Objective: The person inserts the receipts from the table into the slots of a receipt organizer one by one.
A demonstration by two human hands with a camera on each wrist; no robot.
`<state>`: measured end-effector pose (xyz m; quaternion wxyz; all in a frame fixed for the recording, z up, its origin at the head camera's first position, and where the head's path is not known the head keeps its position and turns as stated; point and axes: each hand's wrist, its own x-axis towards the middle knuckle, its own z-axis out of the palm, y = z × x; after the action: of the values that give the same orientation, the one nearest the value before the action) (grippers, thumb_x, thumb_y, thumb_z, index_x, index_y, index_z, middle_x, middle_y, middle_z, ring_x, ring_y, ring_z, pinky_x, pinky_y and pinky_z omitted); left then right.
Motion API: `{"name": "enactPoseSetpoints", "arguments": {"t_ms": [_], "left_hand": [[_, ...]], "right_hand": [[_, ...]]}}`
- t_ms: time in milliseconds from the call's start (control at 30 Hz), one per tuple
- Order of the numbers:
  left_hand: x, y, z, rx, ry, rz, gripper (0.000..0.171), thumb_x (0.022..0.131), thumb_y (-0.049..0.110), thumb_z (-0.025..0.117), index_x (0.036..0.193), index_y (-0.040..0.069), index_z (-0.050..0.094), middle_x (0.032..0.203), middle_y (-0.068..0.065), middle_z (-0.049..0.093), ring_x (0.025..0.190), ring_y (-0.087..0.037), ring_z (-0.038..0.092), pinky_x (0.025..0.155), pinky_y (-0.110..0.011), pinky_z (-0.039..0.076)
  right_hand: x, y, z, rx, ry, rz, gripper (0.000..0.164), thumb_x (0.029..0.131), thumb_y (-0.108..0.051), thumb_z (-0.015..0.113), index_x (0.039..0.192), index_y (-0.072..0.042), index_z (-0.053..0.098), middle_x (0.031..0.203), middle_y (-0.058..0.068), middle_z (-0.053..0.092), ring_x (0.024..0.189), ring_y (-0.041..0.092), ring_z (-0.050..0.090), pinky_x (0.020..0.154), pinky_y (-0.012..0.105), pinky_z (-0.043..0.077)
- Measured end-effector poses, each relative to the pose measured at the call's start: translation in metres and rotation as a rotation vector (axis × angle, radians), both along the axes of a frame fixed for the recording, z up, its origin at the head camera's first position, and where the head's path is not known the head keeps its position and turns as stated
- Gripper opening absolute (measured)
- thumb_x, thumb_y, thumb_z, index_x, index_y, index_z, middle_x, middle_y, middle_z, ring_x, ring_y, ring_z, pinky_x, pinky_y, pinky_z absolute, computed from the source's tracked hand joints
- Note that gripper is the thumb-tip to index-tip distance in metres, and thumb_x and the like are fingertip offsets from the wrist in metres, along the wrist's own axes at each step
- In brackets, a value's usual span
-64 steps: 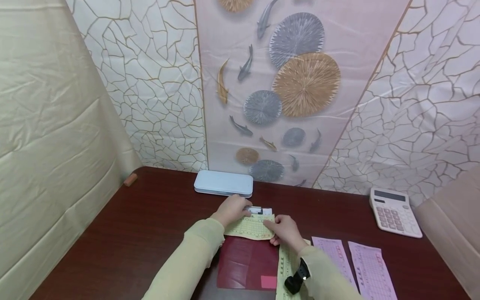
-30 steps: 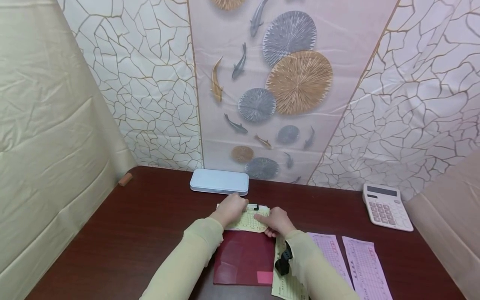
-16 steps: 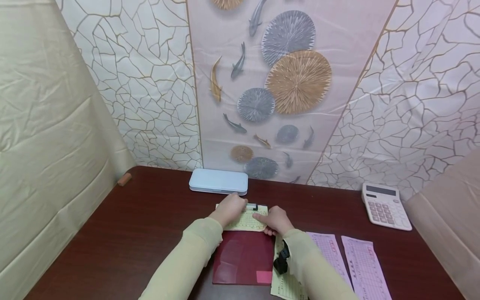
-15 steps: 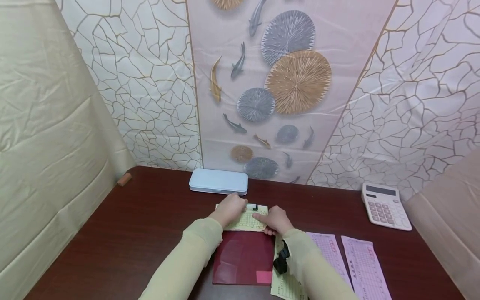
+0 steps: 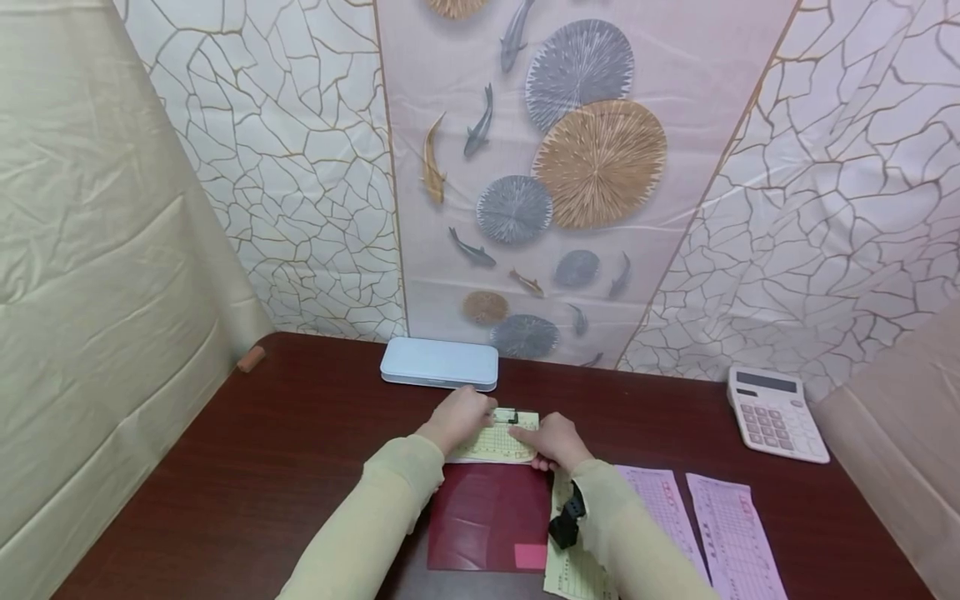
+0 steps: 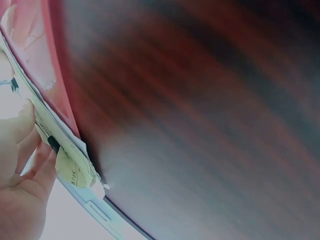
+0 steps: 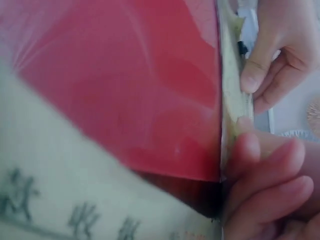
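Note:
A stack of printed yellow slips lies at the far end of a dark red plastic folder, under a metal clip with black ends. My left hand grips the slips' far edge at the clip, with thumb on top and fingers behind, as the left wrist view shows. With the thumb on top and the fingers beneath, my right hand pinches the slips' right end. Another yellow slip lies partly under the right forearm, along the folder's right side.
Two purple printed slips lie at the right, one partly hidden by the sleeve. A white calculator sits at the back right. Behind the left hand is a pale blue flat case. A small brown block stands at the far left corner.
The yellow slips have moved up toward the far edge, so their top now reaches the clip where white showed before. Over the last half second both hands barely move.

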<state>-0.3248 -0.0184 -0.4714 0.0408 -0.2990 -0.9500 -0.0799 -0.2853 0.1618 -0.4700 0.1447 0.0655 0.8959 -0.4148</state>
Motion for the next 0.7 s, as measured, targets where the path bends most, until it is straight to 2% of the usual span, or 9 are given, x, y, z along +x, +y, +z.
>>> {"name": "enactPoseSetpoints", "arguments": {"t_ms": [133,300,500,700], "left_hand": [[-0.003,-0.002,-0.001,0.016,0.005,-0.022,0.008,0.088,0.023,0.068,0.091,0.016,0.071,0.082,0.005,0.069,0.082,-0.017,0.063,0.074,-0.027,0.052],[-0.004,-0.003,-0.001,0.024,0.006,-0.026,0.012,0.087,0.026,0.068,0.094,0.016,0.072,0.085,0.006,0.07,0.084,-0.015,0.065,0.076,-0.026,0.052],[-0.004,-0.003,0.0,0.041,-0.01,-0.023,0.017,0.087,0.026,0.068,0.1,0.016,0.073,0.091,0.005,0.071,0.088,-0.015,0.065,0.08,-0.027,0.052],[-0.003,-0.004,0.0,0.058,-0.035,-0.011,0.02,0.087,0.025,0.069,0.104,0.015,0.073,0.096,0.003,0.071,0.093,-0.016,0.066,0.082,-0.027,0.052]], "right_hand": [[0.004,0.002,0.001,-0.005,0.026,0.004,0.046,0.086,-0.035,0.069,0.051,-0.013,0.048,0.042,0.001,0.05,0.035,0.009,0.045,0.035,0.02,0.036],[0.01,0.007,0.008,0.026,0.108,0.036,0.043,0.085,-0.028,0.07,0.052,-0.009,0.05,0.042,0.002,0.05,0.035,0.012,0.047,0.037,0.022,0.036],[0.018,0.017,0.018,0.065,0.155,-0.008,0.023,0.084,-0.022,0.071,0.073,-0.004,0.062,0.051,0.005,0.054,0.042,0.014,0.052,0.04,0.026,0.043],[0.027,0.032,0.021,0.132,0.177,-0.001,0.019,0.084,-0.021,0.071,0.083,-0.003,0.066,0.06,0.006,0.06,0.047,0.015,0.053,0.046,0.027,0.044]]}}
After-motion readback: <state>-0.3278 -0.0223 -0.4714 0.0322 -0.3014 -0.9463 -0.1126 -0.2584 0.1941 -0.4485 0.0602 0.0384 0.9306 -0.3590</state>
